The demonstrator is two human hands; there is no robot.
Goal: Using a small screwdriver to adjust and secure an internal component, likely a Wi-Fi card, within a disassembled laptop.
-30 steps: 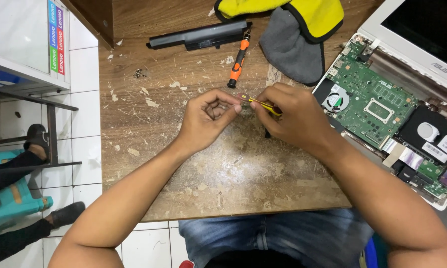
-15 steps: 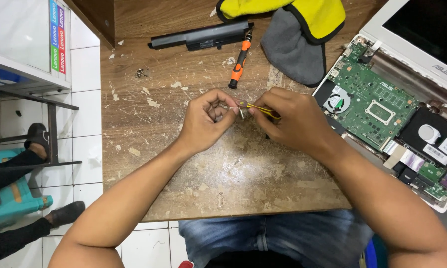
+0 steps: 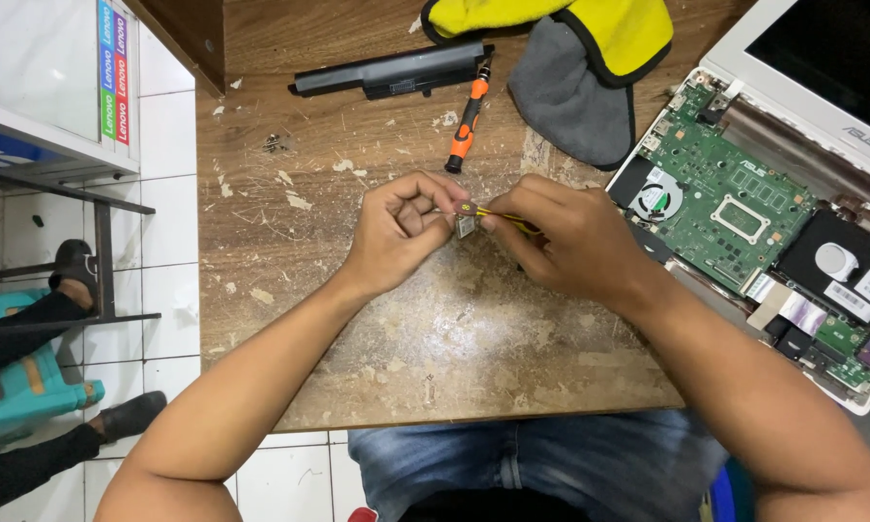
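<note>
Over the middle of a worn wooden table (image 3: 377, 358), my left hand (image 3: 401, 227) pinches a small silver metal part (image 3: 467, 226) between its fingertips. My right hand (image 3: 565, 242) grips a thin yellow tool (image 3: 498, 214) whose tip meets that part. The two hands nearly touch. Right of them lies an opened white laptop (image 3: 822, 126) with its green circuit board (image 3: 735, 208) exposed.
An orange-and-black screwdriver (image 3: 467, 126) and a long black battery pack (image 3: 391, 70) lie at the back of the table. A grey and yellow cloth (image 3: 590, 68) sits beside them. Another person's legs in black shoes (image 3: 72, 266) are at the far left, by a teal stool (image 3: 19, 382).
Both hands stay together in nearly the same spot; the fingers and the yellow tool shift slightly around the small part.
</note>
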